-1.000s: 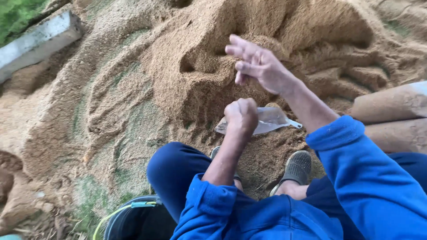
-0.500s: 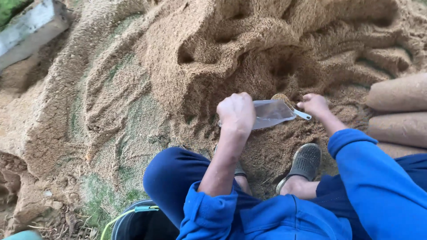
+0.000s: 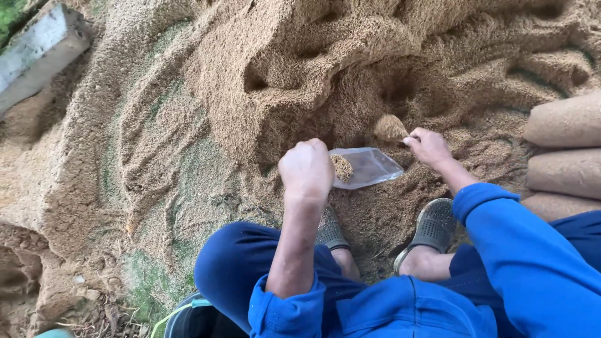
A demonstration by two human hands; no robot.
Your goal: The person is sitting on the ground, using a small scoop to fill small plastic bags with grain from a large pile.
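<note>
Clenching into a fist, the left hand [image 3: 306, 169] grips the near edge of a clear plastic bag [image 3: 366, 168], which stretches out from the fist toward three o'clock and lies just above the ground. A small clump of brown grain [image 3: 341, 168] sits inside the bag, close against the fist. At about two o'clock from the bag, the right hand [image 3: 427, 147] is closed around the handle of a small scoop [image 3: 390, 128]; the scoop is heaped with husk-coloured grain and hangs just beyond the bag's far end, near it but apart from it. How the fingers lie on the handle cannot be told, as the hand's back faces the camera.

Both forearms come out of rolled blue sleeves [image 3: 285, 310]. Under the hands, at six o'clock, the person's feet sit in grey perforated clogs [image 3: 432, 228] on scattered grain, with dark blue trousers [image 3: 228, 269] over the bent knees.

From nine o'clock round to two o'clock, a big heap of loose grain [image 3: 263, 69] rises, furrowed and hollowed, with a dug-out pocket just behind the scoop. At three o'clock, stacked tan sacks [image 3: 563, 150] lie at the frame's edge. At ten o'clock, far off, a pale concrete slab [image 3: 34, 47] lies aslant. At seven o'clock, a dark bucket rim [image 3: 181, 316] shows beside the knee
</note>
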